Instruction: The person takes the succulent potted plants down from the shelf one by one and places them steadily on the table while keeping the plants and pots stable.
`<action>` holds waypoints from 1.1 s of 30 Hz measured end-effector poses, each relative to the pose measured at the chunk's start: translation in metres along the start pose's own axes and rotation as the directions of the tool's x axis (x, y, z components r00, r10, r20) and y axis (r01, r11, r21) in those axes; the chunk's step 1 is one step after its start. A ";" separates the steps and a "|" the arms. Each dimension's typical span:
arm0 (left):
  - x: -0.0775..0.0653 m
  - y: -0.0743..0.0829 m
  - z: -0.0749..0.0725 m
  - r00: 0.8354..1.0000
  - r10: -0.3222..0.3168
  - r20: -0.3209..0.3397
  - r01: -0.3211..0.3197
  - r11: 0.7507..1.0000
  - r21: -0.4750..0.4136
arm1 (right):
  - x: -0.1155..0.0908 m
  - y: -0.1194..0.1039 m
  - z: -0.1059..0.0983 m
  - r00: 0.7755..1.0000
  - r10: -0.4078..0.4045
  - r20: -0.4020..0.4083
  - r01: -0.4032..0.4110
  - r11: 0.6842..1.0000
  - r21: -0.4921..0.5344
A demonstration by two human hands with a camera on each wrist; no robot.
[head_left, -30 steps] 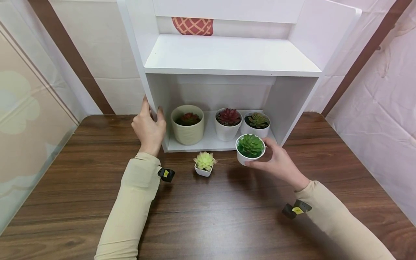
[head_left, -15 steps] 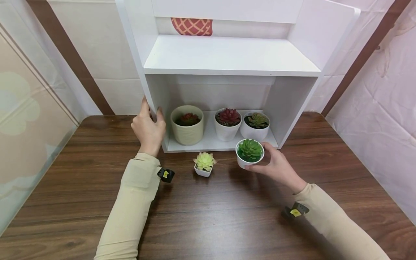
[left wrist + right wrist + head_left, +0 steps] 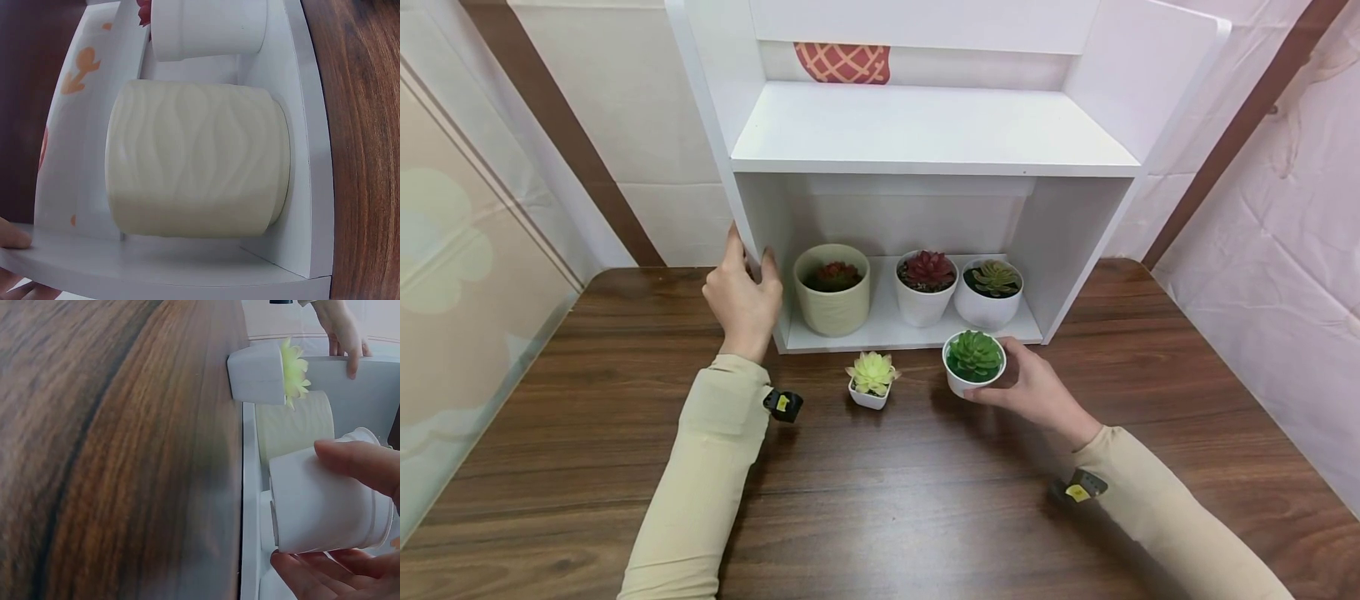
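Observation:
My right hand [image 3: 1047, 398] holds a small white pot with a green succulent [image 3: 974, 360], low over the table in front of the shelf. In the right wrist view the thumb lies on one side of the white pot [image 3: 325, 503] and the fingers on the other. My left hand [image 3: 745, 298] grips the left side panel [image 3: 752, 221] of the white shelf, thumb inside and fingers outside. Between the hands, a small white pot with a pale green succulent [image 3: 872, 379] stands on the table.
Inside the lower compartment stand a cream pot [image 3: 833, 304], a white pot with a red succulent [image 3: 922, 304] and a white pot with a green-brown succulent [image 3: 988, 308]. The white upper board [image 3: 940, 125] lies above them. All this is on a brown wooden table [image 3: 865, 517].
My right hand has brought the potted green succulent down and slightly toward me, away from the shelf's front edge. My left hand stays on the side panel.

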State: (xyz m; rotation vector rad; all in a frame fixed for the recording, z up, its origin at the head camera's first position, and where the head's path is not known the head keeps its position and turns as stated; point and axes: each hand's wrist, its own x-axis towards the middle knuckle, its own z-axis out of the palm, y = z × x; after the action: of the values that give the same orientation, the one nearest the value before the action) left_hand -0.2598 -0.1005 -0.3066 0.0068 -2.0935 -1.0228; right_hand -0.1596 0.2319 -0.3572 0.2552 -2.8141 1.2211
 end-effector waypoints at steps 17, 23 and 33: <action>0.000 0.000 -0.001 1.000 -0.002 0.006 0.002 1.000 -0.006 | 0.002 0.007 0.006 0.998 0.054 0.019 -0.055 0.998 0.030; 0.000 0.000 -0.001 1.000 -0.004 0.007 0.004 1.000 -0.008 | 0.002 0.010 0.007 0.999 0.036 0.024 -0.036 0.999 0.003; 0.000 0.000 -0.001 1.000 -0.003 0.006 0.003 1.000 -0.010 | 0.003 0.015 0.009 0.998 0.049 0.031 -0.049 0.999 -0.009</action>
State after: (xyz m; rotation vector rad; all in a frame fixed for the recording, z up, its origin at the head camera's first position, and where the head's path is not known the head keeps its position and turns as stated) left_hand -0.2591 -0.1006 -0.3062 0.0012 -2.0943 -1.0367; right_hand -0.1651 0.2348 -0.3743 0.2076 -2.8675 1.2261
